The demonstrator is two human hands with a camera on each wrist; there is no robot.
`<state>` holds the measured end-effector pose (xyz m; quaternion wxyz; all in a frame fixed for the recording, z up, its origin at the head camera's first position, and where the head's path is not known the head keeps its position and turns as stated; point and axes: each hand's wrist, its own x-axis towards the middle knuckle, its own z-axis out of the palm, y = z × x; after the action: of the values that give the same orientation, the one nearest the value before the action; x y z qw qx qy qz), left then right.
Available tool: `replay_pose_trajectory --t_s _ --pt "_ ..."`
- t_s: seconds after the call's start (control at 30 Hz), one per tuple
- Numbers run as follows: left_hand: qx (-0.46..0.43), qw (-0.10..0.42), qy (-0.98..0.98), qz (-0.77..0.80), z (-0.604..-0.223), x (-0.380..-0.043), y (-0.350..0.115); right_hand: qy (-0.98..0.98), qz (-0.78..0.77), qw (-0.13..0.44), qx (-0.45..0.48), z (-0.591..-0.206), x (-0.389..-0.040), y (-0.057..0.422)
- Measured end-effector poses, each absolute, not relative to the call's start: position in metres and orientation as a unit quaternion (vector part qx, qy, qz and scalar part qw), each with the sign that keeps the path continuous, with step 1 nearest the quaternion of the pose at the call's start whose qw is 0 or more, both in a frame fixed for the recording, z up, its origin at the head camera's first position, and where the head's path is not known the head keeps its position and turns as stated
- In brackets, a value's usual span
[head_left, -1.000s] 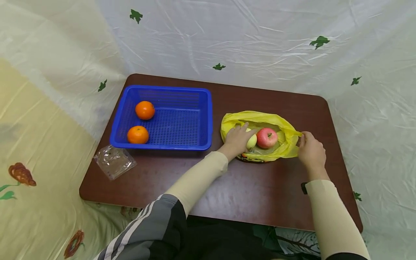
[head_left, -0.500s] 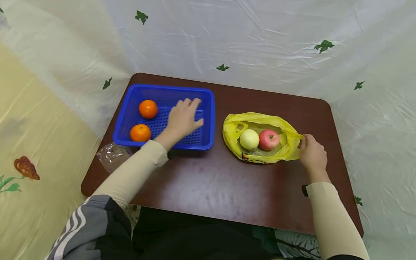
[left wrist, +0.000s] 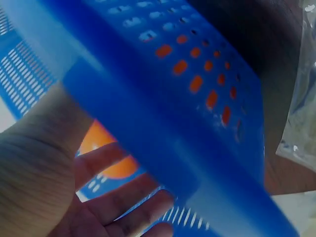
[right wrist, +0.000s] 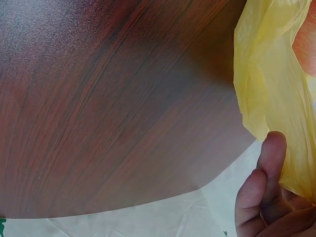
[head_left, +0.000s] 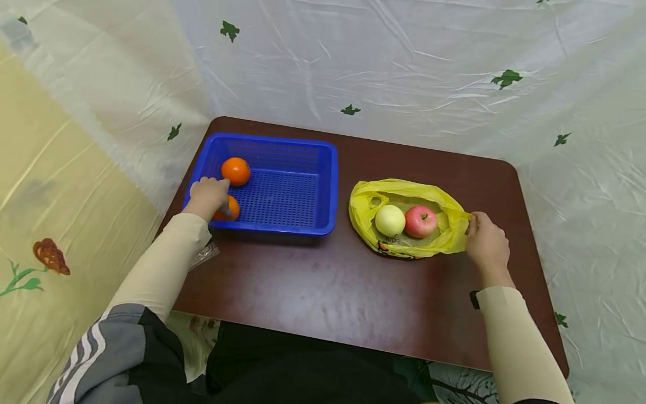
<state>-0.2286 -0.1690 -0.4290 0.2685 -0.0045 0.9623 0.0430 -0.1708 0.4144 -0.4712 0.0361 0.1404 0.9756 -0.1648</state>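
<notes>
Orange (head_left: 234,207) partly behind left hand (head_left: 208,196), packet (head_left: 205,255) mostly behind sleeve (head_left: 166,266)

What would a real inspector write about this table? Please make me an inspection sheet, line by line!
Surface: brown wood-look table, shiny near the front.
Job's things: blue basket holds a far orange and a near orange; open yellow bag holds a pale green fruit and a red apple.
Clutter: clear plastic packet beside the basket.
Left hand: over the basket's left side, by the near orange; touching or not, I can't tell.
Right hand: pinches the yellow bag's edge.
Cables: nothing seen.
Surroundings: pale sheeting with green leaf shapes.
</notes>
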Motion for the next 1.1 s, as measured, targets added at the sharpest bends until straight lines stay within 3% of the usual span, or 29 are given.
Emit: replay_pose_trajectory --t_s 0.23,0.57,0.87,1.1 --pt "-0.027 0.298 0.952 0.056 -0.434 -0.230 -0.159 0.975 -0.167 0.035 0.142 -0.471 -0.169 0.415" --pt "-0.014 0.280 0.958 0.051 -0.437 -0.233 -0.153 0.974 -0.168 0.038 0.149 -0.473 -0.168 0.417" --pt "0.017 0.203 0.978 0.050 -0.422 -0.240 -0.128 0.973 -0.168 0.039 0.151 -0.474 -0.167 0.419" --pt "0.118 0.122 0.982 0.082 -0.377 -0.246 -0.057 0.975 -0.169 0.031 0.142 -0.475 -0.167 0.420"
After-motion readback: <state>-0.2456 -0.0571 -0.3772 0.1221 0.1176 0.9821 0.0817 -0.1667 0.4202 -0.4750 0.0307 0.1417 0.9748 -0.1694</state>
